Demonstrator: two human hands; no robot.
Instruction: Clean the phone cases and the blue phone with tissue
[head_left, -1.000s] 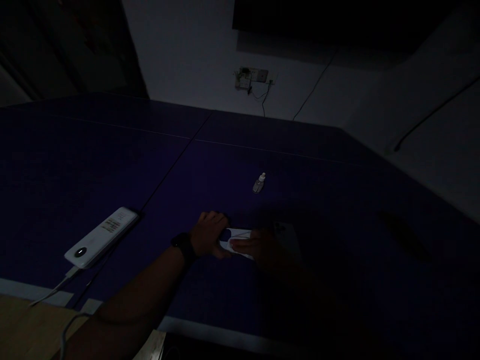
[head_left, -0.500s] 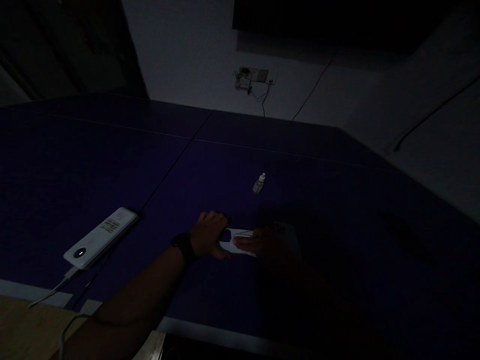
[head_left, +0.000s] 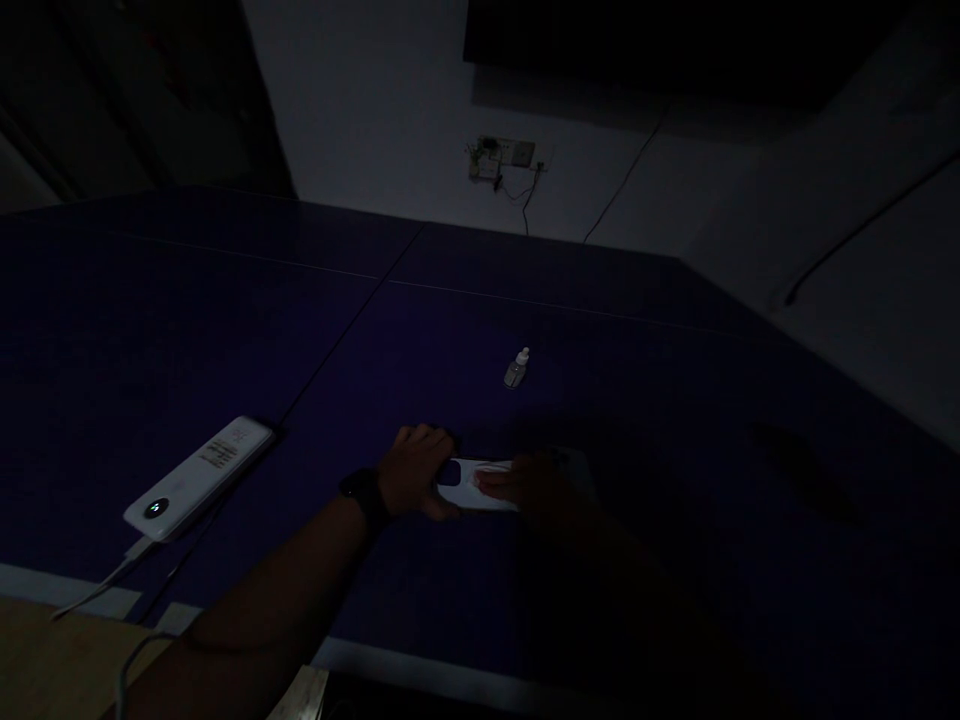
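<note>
A pale phone case [head_left: 459,496] lies flat on the dark blue table, its camera cutout towards the left. Fingers and thumb of my left hand [head_left: 414,472] grip the case's left end. My right hand [head_left: 531,487] presses a small white wipe [head_left: 492,467] against the case's surface with bent fingers; the wipe is mostly covered. Just right of that hand, a pale phone or similar flat thing [head_left: 577,466] shows dimly in shadow. Beyond the hands stands a small clear dropper bottle [head_left: 515,374] with a white cap.
At the left lies a white power bank [head_left: 202,478] with a cable [head_left: 101,597] plugged into its near end. The blue table [head_left: 420,350] reaches back to a wall with sockets [head_left: 502,155] and hanging cords. A dark screen [head_left: 645,50] is above.
My right hand has slid slightly right along the case with the wipe. My left hand keeps its hold on the left end. The view has dimmed somewhat.
</note>
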